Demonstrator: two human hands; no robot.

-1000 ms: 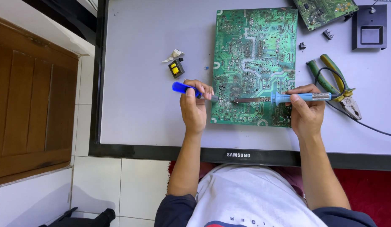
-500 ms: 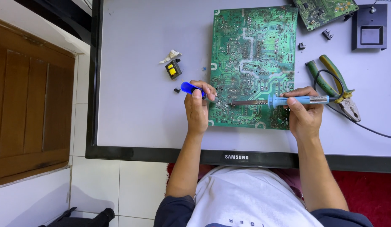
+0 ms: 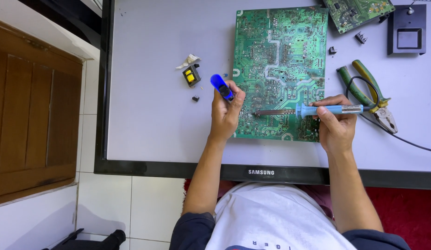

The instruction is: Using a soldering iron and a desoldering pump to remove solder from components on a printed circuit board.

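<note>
Left hand (image 3: 226, 112): your grip closed on blue desoldering pump (image 3: 222, 87) | right hand (image 3: 335, 125): grip closed on soldering iron (image 3: 317, 110), tip on green circuit board (image 3: 280, 69) | pliers (image 3: 368, 92) near surface's right edge

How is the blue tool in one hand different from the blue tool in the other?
The short blue plunger tool in the left hand stands tilted; the long blue-handled soldering iron in the right hand lies flat, trailing a cord. Both tips meet over the large green circuit board.
</note>
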